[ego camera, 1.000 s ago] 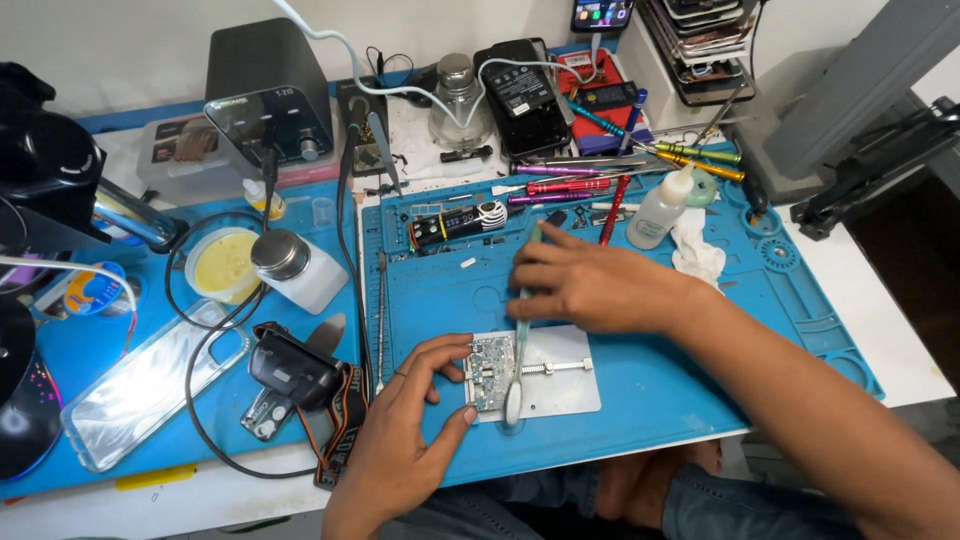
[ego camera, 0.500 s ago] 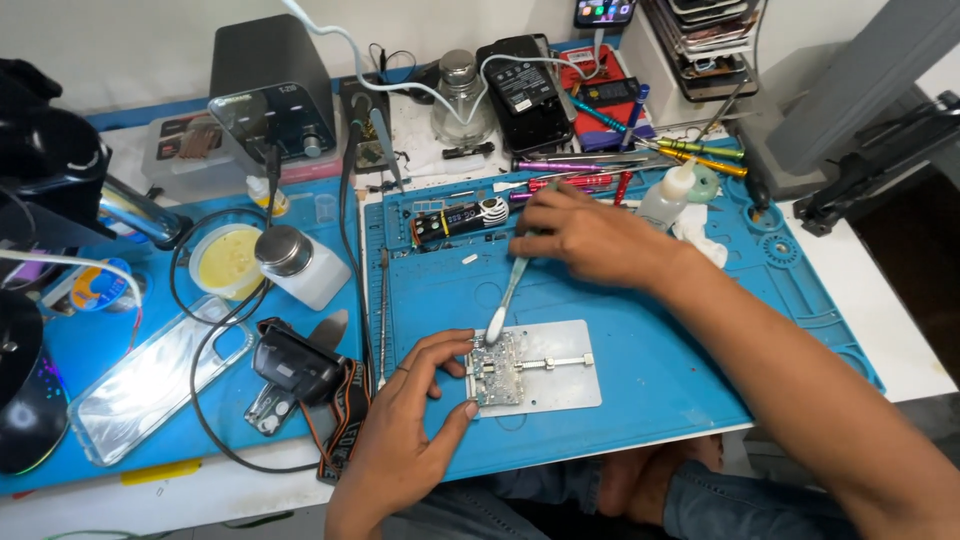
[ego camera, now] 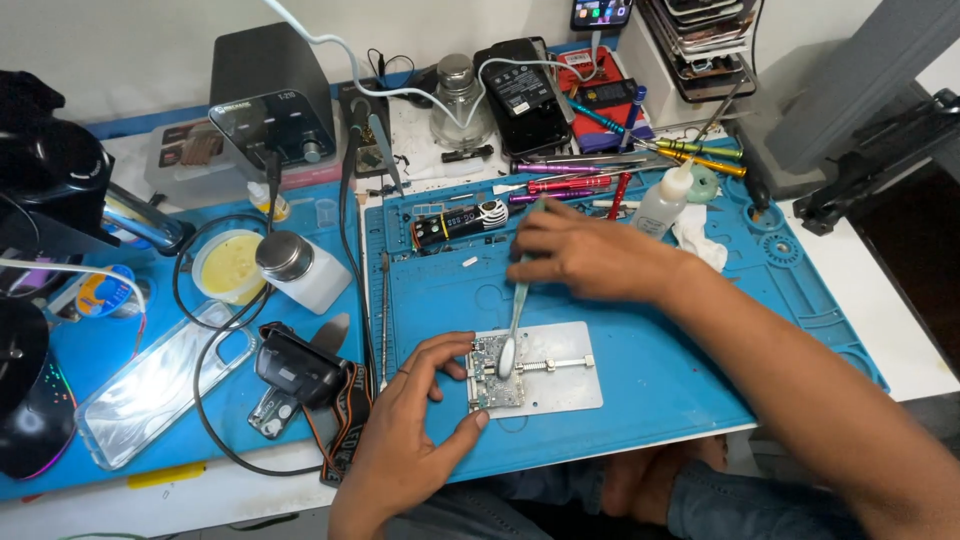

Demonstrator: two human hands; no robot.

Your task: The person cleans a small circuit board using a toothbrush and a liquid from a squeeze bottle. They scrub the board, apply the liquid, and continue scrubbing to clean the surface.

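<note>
While the brush (ego camera: 512, 325) touches it, the circuit board (ego camera: 494, 372) lies flat, green-grey.

Lit phone screen (ego camera: 601, 12) with coloured icons at top centre; dark slanted display panel (ego camera: 272, 122) on the grey station, upper left; white label (ego camera: 516, 88) on the black rectangular adapter beside

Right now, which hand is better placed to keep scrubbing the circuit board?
The right hand: it holds the brush with its head on the circuit board. The left hand steadies the board's edge.
</note>
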